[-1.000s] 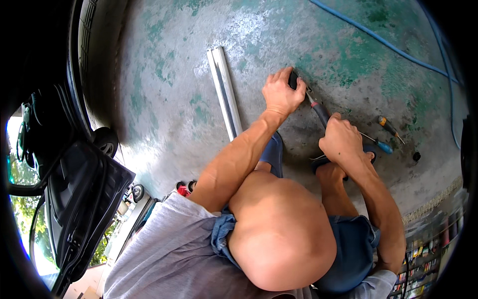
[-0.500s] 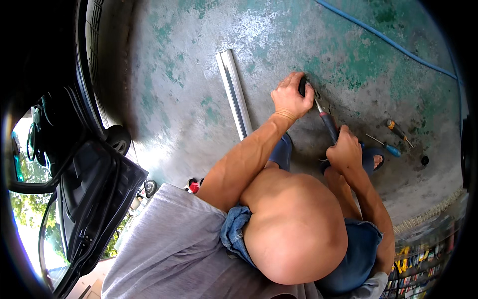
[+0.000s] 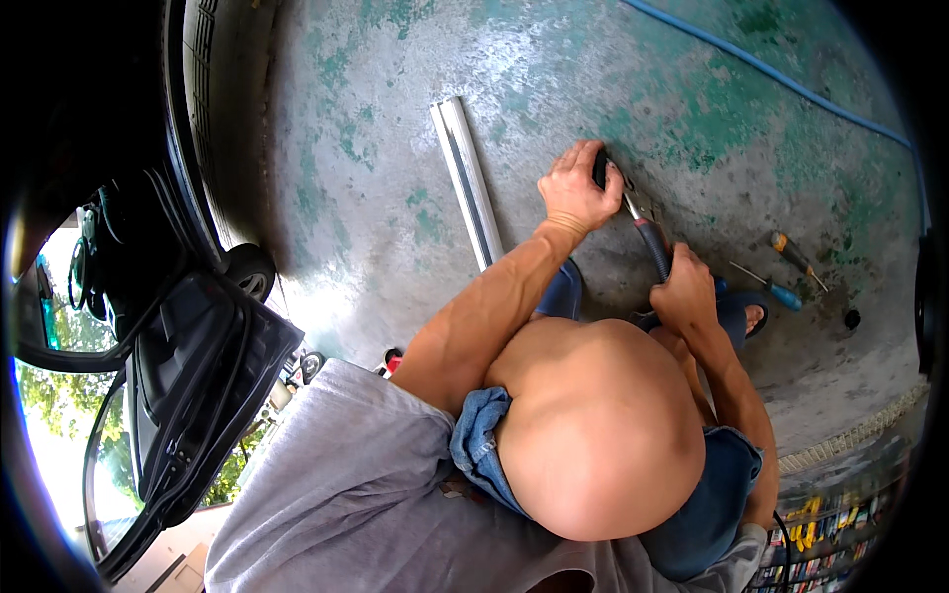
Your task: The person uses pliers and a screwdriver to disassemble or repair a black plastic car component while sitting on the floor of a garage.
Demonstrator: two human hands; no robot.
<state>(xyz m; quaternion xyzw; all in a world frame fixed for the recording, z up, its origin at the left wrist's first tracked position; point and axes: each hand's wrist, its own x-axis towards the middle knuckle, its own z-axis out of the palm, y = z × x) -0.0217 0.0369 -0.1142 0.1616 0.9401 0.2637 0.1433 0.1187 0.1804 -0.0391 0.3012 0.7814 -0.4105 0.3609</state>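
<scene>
My left hand (image 3: 578, 188) grips a small black piece (image 3: 600, 170) with a metal part, its fingers curled over the top. My right hand (image 3: 682, 287) is closed on the grey-and-red handle of a pliers-like tool (image 3: 650, 237), whose metal head reaches up to the black piece; the exact contact is hard to make out. To the left of my hands lies a long silver metal rail (image 3: 458, 158) on the floor. At the right are a yellow-and-black screwdriver (image 3: 791, 252), a blue-handled screwdriver (image 3: 781, 295) and a small black round object (image 3: 852, 318).
A blue hose (image 3: 771, 74) crosses the stained concrete floor (image 3: 376, 119) at upper right. An open car door (image 3: 198, 395) and a wheel (image 3: 254, 282) stand at left. My bent knee fills the lower middle. A rack of assorted tools (image 3: 820, 524) is at lower right.
The view has shifted slightly, so floor items appear a little farther right. My hands stay on the black piece and tool, with my right wrist slightly repositioned.
</scene>
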